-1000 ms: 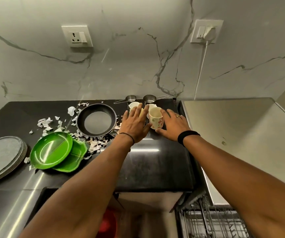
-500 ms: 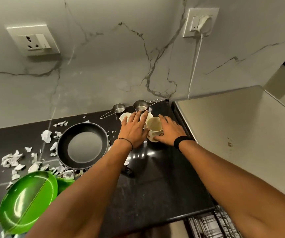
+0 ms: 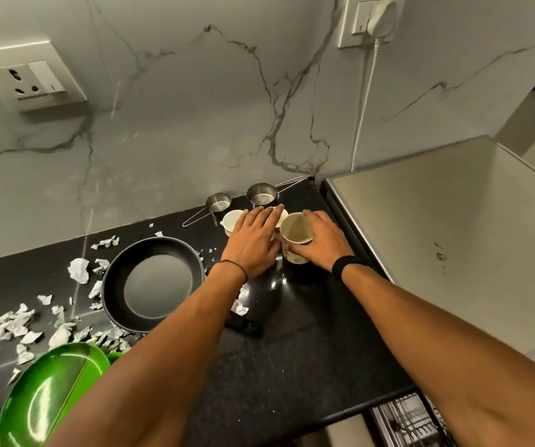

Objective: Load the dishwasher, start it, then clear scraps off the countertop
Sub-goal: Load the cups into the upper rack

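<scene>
Black countertop [image 3: 308, 350]: flat left hand [image 3: 253, 240] covers white cups [image 3: 231, 219], right hand [image 3: 327, 241] grips patterned cup [image 3: 296, 232].

Green plate [image 3: 43, 401]; black pan [image 3: 153, 282]; black counter [image 3: 308, 366]; cream cup [image 3: 296, 235], brown floral print; white wall [image 3: 195, 124], grey veins; white scraps [image 3: 79, 269].

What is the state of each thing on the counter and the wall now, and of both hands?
patterned cup: upright, looks empty, gripped by the right hand
left hand: fingers straight, resting on the white cups
frying pan: upright, empty
steel measuring cups: upright
green plates: overlapping, face up
paper scraps: scattered on the countertop
right wall socket: plug in
left wall socket: nothing plugged in
</scene>
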The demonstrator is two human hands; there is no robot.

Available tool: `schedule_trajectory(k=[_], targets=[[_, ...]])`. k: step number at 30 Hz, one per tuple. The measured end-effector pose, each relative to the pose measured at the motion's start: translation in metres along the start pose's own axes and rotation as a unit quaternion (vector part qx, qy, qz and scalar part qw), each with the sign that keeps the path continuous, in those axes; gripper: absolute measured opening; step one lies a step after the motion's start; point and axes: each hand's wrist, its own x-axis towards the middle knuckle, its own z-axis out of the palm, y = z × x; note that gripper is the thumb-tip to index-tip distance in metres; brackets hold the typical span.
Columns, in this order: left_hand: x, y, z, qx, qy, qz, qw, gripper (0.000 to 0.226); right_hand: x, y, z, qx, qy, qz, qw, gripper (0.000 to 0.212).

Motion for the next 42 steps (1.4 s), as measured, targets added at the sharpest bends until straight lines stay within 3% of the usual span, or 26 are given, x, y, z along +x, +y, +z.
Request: schedule_trajectory(k=[5, 13, 19, 20, 22, 24, 30, 32, 37, 39, 42], targets=[[0.007, 0.017, 0.003, -0.076, 0.031, 0.050, 0.995, 0.066, -0.010, 0.008, -0.027, 0.110, 0.064, 0.044, 0.991, 0.080], [0.026, 0.085, 0.016, -0.224, -0.015, 0.085, 0.971, 0.092, -0.042, 0.050, -0.071, 0.299, 0.099, 0.137, 0.939, 0.047], [0.040, 0.135, 0.032, -0.260, -0.033, 0.130, 0.956, 0.093, -0.073, 0.084, -0.094, 0.335, 0.135, 0.175, 0.916, 0.053], [0.042, 0.148, 0.035, -0.274, -0.044, 0.132, 0.952, 0.092, -0.080, 0.091, -0.099, 0.336, 0.148, 0.183, 0.912, 0.061], [0.046, 0.171, 0.037, -0.307, -0.069, 0.111, 0.943, 0.089, -0.095, 0.103, -0.109, 0.337, 0.177, 0.192, 0.904, 0.079], [0.051, 0.193, 0.043, -0.351, -0.090, 0.073, 0.929, 0.084, -0.111, 0.112, -0.119, 0.346, 0.198, 0.188, 0.897, 0.079], [0.054, 0.271, 0.055, -0.524, -0.147, -0.009, 0.839, 0.066, -0.177, 0.146, -0.148, 0.295, 0.231, 0.197, 0.906, 0.076], [0.053, 0.293, 0.058, -0.545, -0.173, -0.034, 0.820, 0.072, -0.203, 0.155, -0.154, 0.270, 0.234, 0.191, 0.914, 0.071], [0.035, 0.357, 0.067, -0.592, -0.260, -0.089, 0.757, 0.059, -0.272, 0.183, -0.158, 0.160, 0.214, 0.167, 0.949, 0.099], [0.022, 0.382, 0.069, -0.582, -0.307, -0.094, 0.747, 0.065, -0.297, 0.193, -0.159, 0.152, 0.224, 0.165, 0.948, 0.105], [0.000, 0.418, 0.079, -0.564, -0.365, -0.095, 0.735, 0.093, -0.330, 0.205, -0.159, 0.148, 0.252, 0.186, 0.938, 0.112]])
